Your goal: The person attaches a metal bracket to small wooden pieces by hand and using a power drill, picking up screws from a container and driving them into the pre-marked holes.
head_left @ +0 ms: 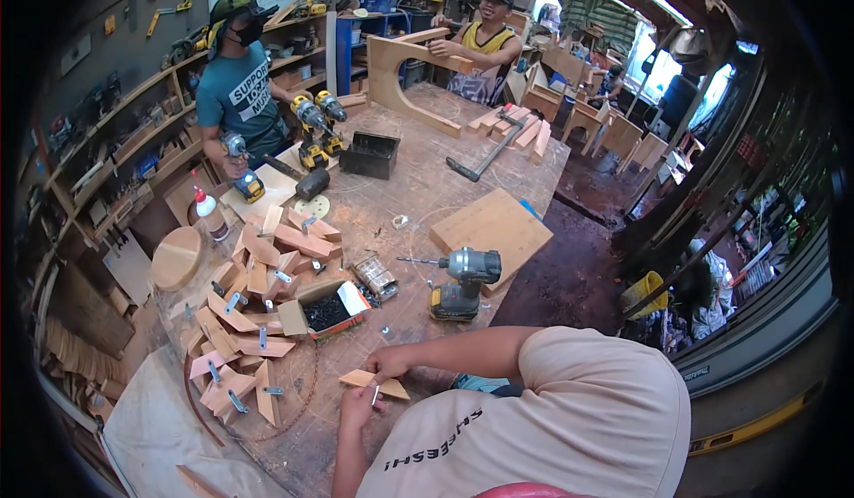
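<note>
A short angled wood block [390, 386] lies near the table's front edge, close to my body. My left hand [358, 404] grips its left end, and a small pale strip [374, 395] shows by the fingers. From the right, my right hand [389, 362] reaches across with its fingers closed at the block's upper edge, touching the left fingers. Whatever the right fingertips pinch is too small to make out. Beyond my hands stands an open box of dark screws [331, 309]. Left of it is a pile of cut wood blocks [233, 318], several with metal brackets attached.
A cordless driver [464, 277] stands right of the box, before a flat wooden board [494, 231]. Farther off are a black bin [370, 154], drills [318, 124], a hammer [480, 161] and a glue bottle [210, 213]. Two people stand across the table, one beside a curved wooden frame [388, 75].
</note>
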### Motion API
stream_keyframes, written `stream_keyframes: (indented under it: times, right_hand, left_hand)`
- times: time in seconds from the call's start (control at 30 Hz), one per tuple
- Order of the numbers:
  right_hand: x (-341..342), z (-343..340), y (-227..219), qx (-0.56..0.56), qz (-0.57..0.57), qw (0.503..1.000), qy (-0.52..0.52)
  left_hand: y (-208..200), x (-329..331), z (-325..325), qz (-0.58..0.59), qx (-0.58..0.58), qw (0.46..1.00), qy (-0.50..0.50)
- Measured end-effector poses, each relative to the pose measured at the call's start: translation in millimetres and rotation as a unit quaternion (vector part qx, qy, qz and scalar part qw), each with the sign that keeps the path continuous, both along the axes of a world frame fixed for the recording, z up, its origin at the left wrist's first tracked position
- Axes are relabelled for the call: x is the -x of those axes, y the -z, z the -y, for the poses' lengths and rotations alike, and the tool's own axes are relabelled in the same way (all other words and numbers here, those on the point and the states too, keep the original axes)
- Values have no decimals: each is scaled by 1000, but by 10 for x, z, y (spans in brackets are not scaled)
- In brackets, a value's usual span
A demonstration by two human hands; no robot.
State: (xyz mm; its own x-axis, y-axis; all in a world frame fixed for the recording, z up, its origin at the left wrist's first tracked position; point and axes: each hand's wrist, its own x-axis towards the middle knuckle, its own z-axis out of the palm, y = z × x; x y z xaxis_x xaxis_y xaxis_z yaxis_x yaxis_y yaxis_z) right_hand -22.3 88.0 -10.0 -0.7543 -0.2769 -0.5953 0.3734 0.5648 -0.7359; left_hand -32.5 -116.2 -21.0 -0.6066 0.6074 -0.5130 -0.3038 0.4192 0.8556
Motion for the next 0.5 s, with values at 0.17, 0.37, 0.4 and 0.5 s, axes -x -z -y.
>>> stream_keyframes:
  times: [0.17, 0.37, 0.4, 0.5]
  right_hand:
    - [-132, -103, 219, 76, -68, 993, 57]
    - [-310, -184, 163, 172, -69, 972, 145]
    - [-355, -223, 162, 186, -72, 967, 156]
    - [-525, -355, 280, 149, -106, 962, 201]
  left_hand:
    - [37, 22, -53, -19, -31, 999, -16]
    - [110, 112, -95, 8, -19, 999, -26]
    - [66, 94, -106, 1, 1, 1000, -22]
    - [100, 157, -96, -22, 18, 999, -20]
